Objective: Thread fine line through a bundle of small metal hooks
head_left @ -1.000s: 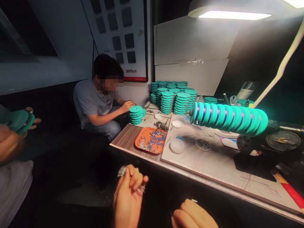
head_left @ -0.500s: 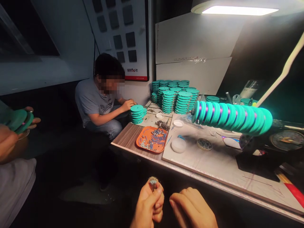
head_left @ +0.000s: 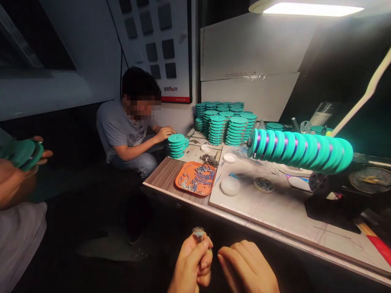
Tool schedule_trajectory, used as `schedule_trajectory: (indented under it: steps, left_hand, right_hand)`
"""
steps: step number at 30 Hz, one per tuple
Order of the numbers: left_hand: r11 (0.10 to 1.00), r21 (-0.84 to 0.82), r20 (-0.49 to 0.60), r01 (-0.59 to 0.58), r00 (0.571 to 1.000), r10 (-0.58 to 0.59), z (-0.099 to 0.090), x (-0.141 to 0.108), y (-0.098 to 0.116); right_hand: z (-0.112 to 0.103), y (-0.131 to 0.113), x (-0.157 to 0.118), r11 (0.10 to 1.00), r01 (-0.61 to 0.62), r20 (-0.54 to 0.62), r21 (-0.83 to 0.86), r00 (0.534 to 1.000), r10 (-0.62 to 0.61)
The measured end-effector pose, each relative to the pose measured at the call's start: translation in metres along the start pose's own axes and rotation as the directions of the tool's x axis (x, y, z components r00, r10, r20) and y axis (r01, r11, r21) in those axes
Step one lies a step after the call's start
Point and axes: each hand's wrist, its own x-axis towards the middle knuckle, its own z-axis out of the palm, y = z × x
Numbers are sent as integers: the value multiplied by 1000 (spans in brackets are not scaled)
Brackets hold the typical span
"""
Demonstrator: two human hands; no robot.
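My left hand (head_left: 195, 260) is closed around a bundle of thin metal pins (head_left: 198, 232), whose bristling ends stick up above the thumb and forefinger. To its right, my right hand (head_left: 249, 264) is curled with its back toward me and its fingertips bent inward. Whatever the right fingers may hold is hidden. Both hands are low in front of the table edge, close together but apart. Beyond them on the table lies an orange tray (head_left: 180, 189) with small blue and silver pieces in it.
Stacked green spools (head_left: 216, 130) stand at the back. A row of green discs (head_left: 301, 150) sits on a spindle at right, above a round dish of small beads (head_left: 263, 185) and a white tub (head_left: 230, 186). A co-worker (head_left: 128, 122) sits left; another person's hands hold green spools (head_left: 23, 154).
The view has shifted very slightly. My left hand has moved a touch to the right and its grip on the pins looks the same; my right hand stays nearly still.
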Motion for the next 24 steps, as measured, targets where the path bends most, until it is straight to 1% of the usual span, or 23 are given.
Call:
schedule_trajectory:
  steps: [3, 10, 15, 19, 22, 24]
  left_hand:
    - [1000, 3, 7, 3, 1000, -3, 0, 0, 0]
    - [1000, -2, 20, -8, 1000, 8, 0, 1, 1]
    - [1000, 9, -2, 1, 1000, -1, 0, 0, 1]
    - [999, 34, 15, -5, 1000, 5, 0, -1, 2]
    - [996, 81, 49, -37, 998, 33, 0, -1, 2]
    - [992, 109, 46, -63, 997, 58, 1, -1, 2]
  right_hand:
    - [1, 0, -1, 1000, -2, -9, -6, 1000, 2]
    - [5, 0, -2, 1000, 6, -69, -25, 998, -8]
    - [2, 0, -1, 1000, 3, -12, -29, 1000, -3]
    - [-1, 2, 0, 998, -6, 21, -56, 1000, 7]
    - [-2, 4, 2, 997, -1, 26, -83, 1000, 3]
    - [-1, 5, 3, 996, 6, 20, -89, 1000, -5]
